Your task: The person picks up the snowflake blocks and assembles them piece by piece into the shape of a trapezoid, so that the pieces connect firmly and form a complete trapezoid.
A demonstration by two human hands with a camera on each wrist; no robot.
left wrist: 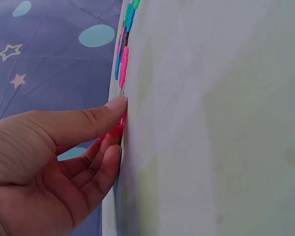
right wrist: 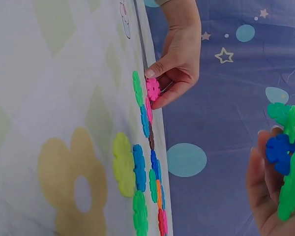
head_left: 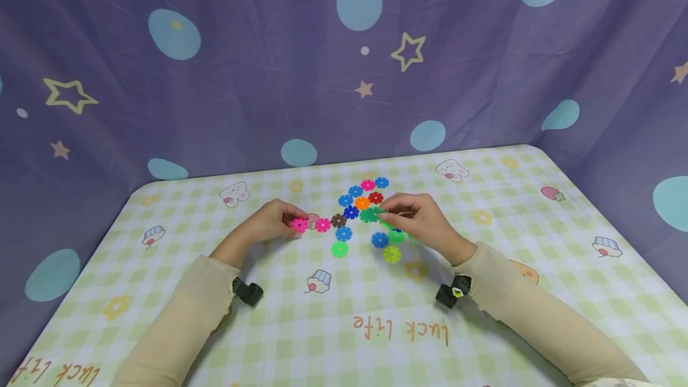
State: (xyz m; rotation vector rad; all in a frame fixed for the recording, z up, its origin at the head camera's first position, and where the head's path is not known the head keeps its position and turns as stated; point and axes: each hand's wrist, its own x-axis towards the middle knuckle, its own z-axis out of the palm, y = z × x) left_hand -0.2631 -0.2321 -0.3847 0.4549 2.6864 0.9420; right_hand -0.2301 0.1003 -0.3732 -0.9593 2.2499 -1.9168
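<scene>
Checked green tablecloth (head_left: 484,291) | purple starry backdrop (head_left: 215,88) | left hand (head_left: 271,221) pinches pink disc (head_left: 299,225) | right hand (head_left: 424,220) grips green-blue cluster (right wrist: 285,157)

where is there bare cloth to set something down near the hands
Free: the near stretch of tablecloth between the two sleeves, and the far corners left and right. Crowded: the middle, where plastic discs lie between the left hand, pinching a pink disc, and the right hand, gripping joined discs.

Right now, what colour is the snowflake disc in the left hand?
Pink: the snowflake disc pinched by the left hand shows best in the right wrist view.
</scene>
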